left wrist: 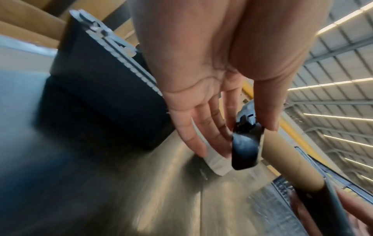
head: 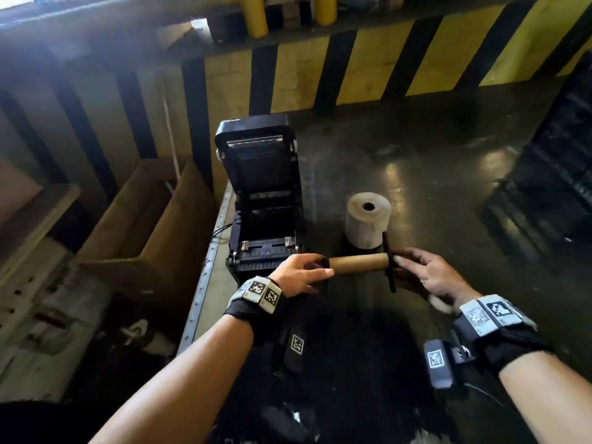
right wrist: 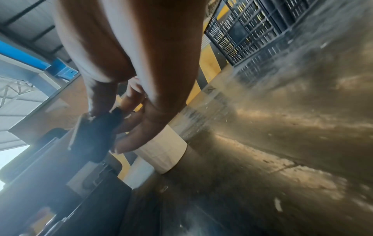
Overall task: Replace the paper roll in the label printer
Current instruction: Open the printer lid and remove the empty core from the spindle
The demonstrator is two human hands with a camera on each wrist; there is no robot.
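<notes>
The black label printer (head: 266,213) stands with its lid raised and its paper bay bare. In front of it I hold a black spindle carrying a bare brown cardboard core (head: 358,264), level above the table. My left hand (head: 301,274) pinches the spindle's left end plate (left wrist: 245,148) between thumb and fingers. My right hand (head: 423,270) grips the right end plate (head: 389,267), which shows dark (right wrist: 92,138) in the right wrist view. A full white paper roll (head: 368,224) stands upright on the table just behind the core, right of the printer.
An open cardboard box (head: 144,225) sits below the table's left metal edge (head: 205,277). A black slatted crate (head: 551,174) stands at the right. A yellow and black striped barrier (head: 384,59) runs along the back. The dark tabletop (head: 432,161) stretches behind the roll.
</notes>
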